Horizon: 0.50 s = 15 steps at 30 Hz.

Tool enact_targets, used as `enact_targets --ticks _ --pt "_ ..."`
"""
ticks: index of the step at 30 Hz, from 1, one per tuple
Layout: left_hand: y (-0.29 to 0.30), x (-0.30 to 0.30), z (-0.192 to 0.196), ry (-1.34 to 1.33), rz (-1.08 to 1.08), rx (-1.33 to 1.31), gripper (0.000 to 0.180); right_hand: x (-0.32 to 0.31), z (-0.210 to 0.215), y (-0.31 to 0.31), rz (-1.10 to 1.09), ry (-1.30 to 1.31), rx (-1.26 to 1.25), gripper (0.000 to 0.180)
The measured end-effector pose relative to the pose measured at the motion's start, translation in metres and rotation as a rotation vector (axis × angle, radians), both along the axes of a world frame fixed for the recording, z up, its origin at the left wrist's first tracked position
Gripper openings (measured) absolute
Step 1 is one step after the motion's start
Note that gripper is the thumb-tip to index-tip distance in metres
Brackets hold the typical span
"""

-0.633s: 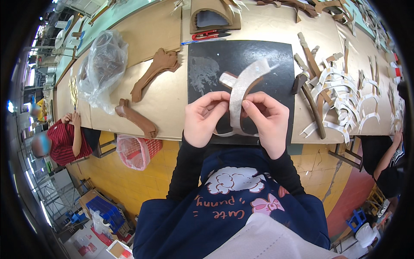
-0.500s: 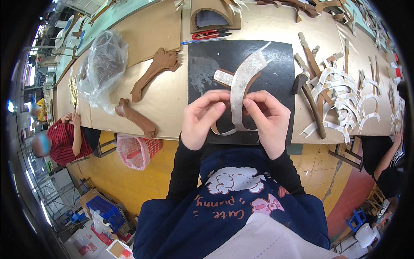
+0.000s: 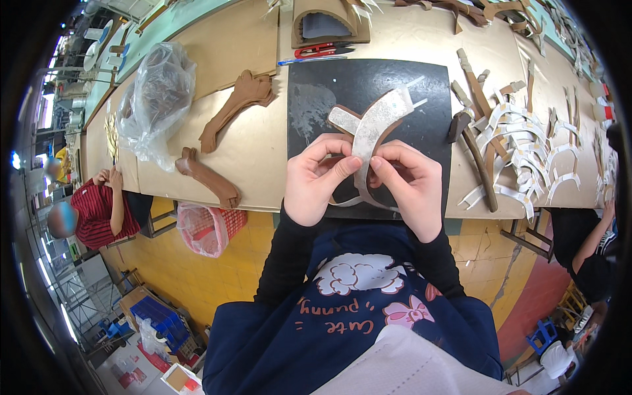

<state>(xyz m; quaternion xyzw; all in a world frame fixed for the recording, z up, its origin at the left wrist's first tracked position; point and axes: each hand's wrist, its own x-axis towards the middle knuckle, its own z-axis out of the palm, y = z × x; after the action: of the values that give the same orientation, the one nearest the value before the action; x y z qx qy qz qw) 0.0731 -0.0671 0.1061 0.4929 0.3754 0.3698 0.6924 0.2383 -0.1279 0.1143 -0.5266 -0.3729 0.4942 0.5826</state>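
A curved, forked strap piece [image 3: 378, 125], whitish on its upper face with brown along the edges, is held over a black mat [image 3: 431, 82]. My left hand [image 3: 321, 176] pinches its left edge between thumb and fingers. Opposite, my right hand [image 3: 409, 184] grips the right edge, its thumb almost meeting the left one. Two thin white strips stick out from the strap's far end, and a short arm branches to the left. The strap's near end curls below my hands and is partly hidden by them.
Right of the mat lie a hammer [image 3: 475, 155] and a heap of white-faced straps [image 3: 520, 148]. Brown strap stacks [image 3: 237, 108] and a clear plastic bag [image 3: 158, 99] are on the left. Red snips [image 3: 322, 50] and a blue pen [image 3: 309, 60] lie beyond the mat. Co-workers sit at both sides.
The strap's far end has dropped slightly toward me and turned, with the brown edge by the fork showing more. My left hand has shifted a little right, its thumb now onto the strap.
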Motion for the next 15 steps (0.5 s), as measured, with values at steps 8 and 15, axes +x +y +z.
enact_targets --ticks 8,15 --pt "0.002 -0.006 -0.001 -0.111 -0.137 -0.178 0.014 -0.001 -0.003 0.0 0.043 -0.031 0.04 0.005" --pt "0.002 0.008 -0.001 -0.093 0.041 -0.057 0.014 -0.005 -0.003 0.001 -0.047 -0.038 0.036 0.007"
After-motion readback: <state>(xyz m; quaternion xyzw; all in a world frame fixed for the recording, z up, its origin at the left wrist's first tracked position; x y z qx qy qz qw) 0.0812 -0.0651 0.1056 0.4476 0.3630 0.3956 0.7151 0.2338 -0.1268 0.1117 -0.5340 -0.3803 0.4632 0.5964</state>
